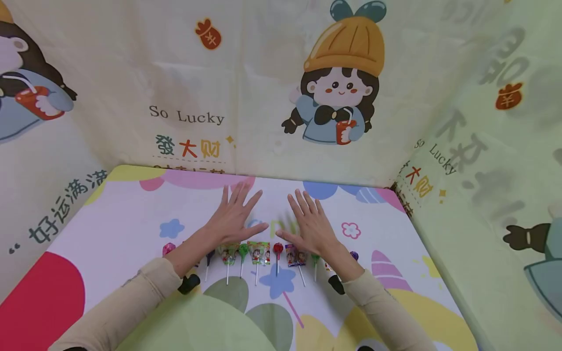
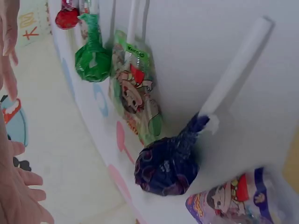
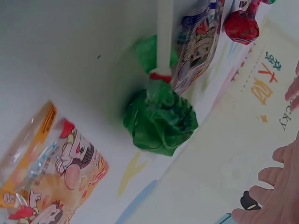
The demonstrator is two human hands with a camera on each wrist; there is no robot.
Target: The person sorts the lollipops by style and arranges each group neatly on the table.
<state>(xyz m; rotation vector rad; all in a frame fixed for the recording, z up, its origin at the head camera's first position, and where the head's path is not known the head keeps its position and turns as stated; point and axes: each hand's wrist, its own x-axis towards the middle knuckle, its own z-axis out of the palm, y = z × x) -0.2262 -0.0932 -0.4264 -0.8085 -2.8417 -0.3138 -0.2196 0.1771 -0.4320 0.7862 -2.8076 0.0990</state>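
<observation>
Both hands are held palm down with fingers spread, above and behind a row of wrapped lollipops; neither holds anything. My left hand (image 1: 232, 217) is over the left part of the row, my right hand (image 1: 312, 225) over the right part. Between them lie a red lollipop (image 1: 278, 248), a green lollipop (image 1: 243, 250) and a green-and-clear packet (image 1: 259, 253). In the left wrist view a dark blue lollipop (image 2: 167, 170) lies near a purple-edged packet (image 2: 233, 200). The right wrist view shows a green lollipop (image 3: 161, 122) and an orange packet (image 3: 56, 172).
A pink lollipop (image 1: 169, 249) lies by the left forearm and a purple one (image 1: 354, 255) by the right forearm. The table (image 1: 131, 209) has a printed cover with coloured shapes. Printed cloth (image 1: 259, 97) stands behind it and at both sides.
</observation>
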